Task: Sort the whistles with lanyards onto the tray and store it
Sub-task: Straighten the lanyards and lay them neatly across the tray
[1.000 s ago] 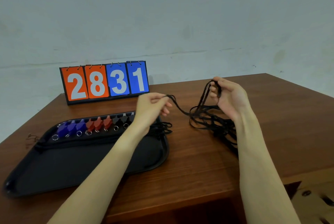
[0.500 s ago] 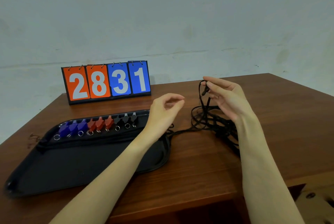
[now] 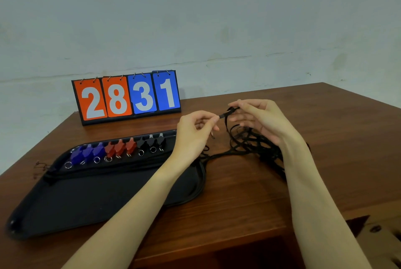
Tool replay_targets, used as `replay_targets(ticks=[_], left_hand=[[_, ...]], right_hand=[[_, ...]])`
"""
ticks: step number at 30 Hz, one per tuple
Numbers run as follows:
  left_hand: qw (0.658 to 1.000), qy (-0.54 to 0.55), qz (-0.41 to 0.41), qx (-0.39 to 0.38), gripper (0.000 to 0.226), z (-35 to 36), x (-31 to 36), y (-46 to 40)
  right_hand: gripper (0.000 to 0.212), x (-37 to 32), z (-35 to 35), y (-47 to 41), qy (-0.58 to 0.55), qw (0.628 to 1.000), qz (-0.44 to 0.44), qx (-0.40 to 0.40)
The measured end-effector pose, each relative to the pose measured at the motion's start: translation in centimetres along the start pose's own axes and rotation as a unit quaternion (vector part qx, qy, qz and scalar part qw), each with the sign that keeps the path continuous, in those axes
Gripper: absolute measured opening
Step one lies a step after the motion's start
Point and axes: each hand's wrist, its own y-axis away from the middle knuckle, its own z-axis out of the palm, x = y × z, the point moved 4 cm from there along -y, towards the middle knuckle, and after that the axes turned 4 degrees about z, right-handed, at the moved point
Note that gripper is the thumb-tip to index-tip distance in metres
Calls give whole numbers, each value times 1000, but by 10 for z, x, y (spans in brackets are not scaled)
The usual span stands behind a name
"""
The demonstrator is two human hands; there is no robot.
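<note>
At frame centre my left hand [image 3: 196,126] pinches a lanyard clip [image 3: 224,114], my right hand [image 3: 260,120] loosely cradling the limp, snag-prone lanyards [image 3: 249,145] (take the stiff clip).

Glossy black plastic tray [image 3: 91,203], grained brown wooden table [image 3: 249,199], matt corded lanyards [image 3: 251,145]

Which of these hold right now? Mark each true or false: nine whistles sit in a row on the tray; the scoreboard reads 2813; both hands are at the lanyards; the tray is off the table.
1. Nine whistles sit in a row on the tray: true.
2. The scoreboard reads 2813: false, it reads 2831.
3. Both hands are at the lanyards: true; the left hand pinches a clip end and the right hand holds the strands.
4. The tray is off the table: false, it rests on it.
</note>
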Motion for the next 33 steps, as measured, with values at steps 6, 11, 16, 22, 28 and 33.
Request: replay_targets(ticks=[6, 11, 16, 22, 28, 33], left_hand=[[1000, -13, 0, 8, 10, -8, -1, -2], [999, -34, 19, -2, 15, -8, 3, -2], [993, -2, -7, 117, 13, -22, 2, -1], [948, 227, -120, 185, 14, -49, -8, -10], [763, 575, -177, 238, 13, -85, -14, -15], [770, 522, -137, 341, 7, -128, -25, -12]], right_hand=[[29, -4, -12, -5, 249, 937, -97, 226], [52, -6, 23, -4, 197, 978, -66, 15], [45, -3, 34, 0, 176, 980, -66, -65], [45, -10, 11, 3, -43, 996, -62, -49], [40, -6, -9, 1, -78, 996, -48, 23], [36, -3, 3, 1, 10, 999, -37, -17]])
